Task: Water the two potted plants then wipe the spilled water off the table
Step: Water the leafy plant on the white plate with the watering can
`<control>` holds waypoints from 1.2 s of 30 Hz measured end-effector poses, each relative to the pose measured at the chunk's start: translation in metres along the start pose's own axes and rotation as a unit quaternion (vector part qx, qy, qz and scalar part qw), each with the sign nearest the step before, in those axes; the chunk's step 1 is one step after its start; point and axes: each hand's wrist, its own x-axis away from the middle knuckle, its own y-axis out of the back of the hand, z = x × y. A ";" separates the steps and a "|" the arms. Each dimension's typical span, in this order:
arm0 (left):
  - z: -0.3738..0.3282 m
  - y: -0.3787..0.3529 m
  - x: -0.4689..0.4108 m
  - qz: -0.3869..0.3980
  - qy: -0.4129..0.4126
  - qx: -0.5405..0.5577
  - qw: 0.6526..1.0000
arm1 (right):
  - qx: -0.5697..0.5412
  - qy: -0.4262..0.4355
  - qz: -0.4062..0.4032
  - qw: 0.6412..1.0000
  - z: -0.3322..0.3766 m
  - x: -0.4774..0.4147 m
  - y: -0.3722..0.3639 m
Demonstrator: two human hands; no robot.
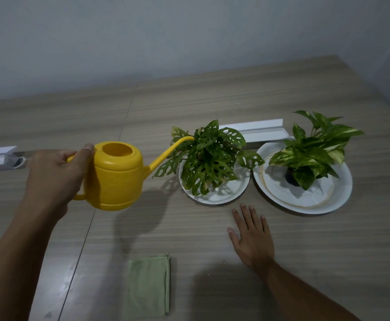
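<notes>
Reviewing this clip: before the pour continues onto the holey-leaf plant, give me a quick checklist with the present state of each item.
1. Left hand grips the yellow watering can by its handle: ok.
2. Spout tip over the holey-leaf plant: ok.
3. White plate under that plant to catch runoff: ok.
4. Right hand flat on the table, apart from both plates: ok.
5. Green cloth folded and within reach: ok.
6. Water level in the can: cannot tell.

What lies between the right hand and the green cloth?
Only bare table in the head view: the right hand rests flat, apart from the folded green cloth.
</notes>
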 end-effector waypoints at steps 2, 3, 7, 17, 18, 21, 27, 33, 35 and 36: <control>-0.001 -0.002 0.003 0.007 -0.003 0.015 1.000 | 0.006 -0.001 0.006 1.000 0.000 0.000 0.000; -0.003 -0.003 0.004 0.010 -0.003 0.022 1.000 | 0.005 -0.002 0.006 1.000 0.000 0.000 0.000; -0.014 -0.008 0.006 0.020 0.001 0.034 0.999 | -0.003 0.000 -0.002 1.000 0.000 0.001 0.001; -0.022 -0.016 -0.008 0.007 0.003 0.030 1.000 | 0.002 -0.004 0.016 1.000 -0.001 0.000 0.001; -0.020 -0.016 -0.009 0.004 0.001 0.027 1.000 | 0.000 -0.004 0.013 1.000 -0.001 -0.001 0.001; -0.015 -0.014 -0.011 -0.008 -0.005 0.013 1.000 | -0.002 -0.001 0.005 1.000 -0.001 -0.001 0.001; -0.007 -0.009 -0.007 -0.016 -0.015 -0.017 1.000 | 0.001 -0.002 0.008 1.000 -0.001 -0.001 0.001; -0.001 -0.006 0.002 -0.002 -0.014 0.005 1.000 | 0.001 -0.002 0.008 1.000 0.000 0.000 0.002; -0.002 -0.007 0.005 0.011 -0.010 0.018 1.000 | 0.002 -0.002 0.008 1.000 0.000 0.000 0.003; -0.004 -0.007 0.006 0.015 -0.008 0.023 1.000 | 0.001 -0.001 0.007 1.000 0.000 0.000 0.003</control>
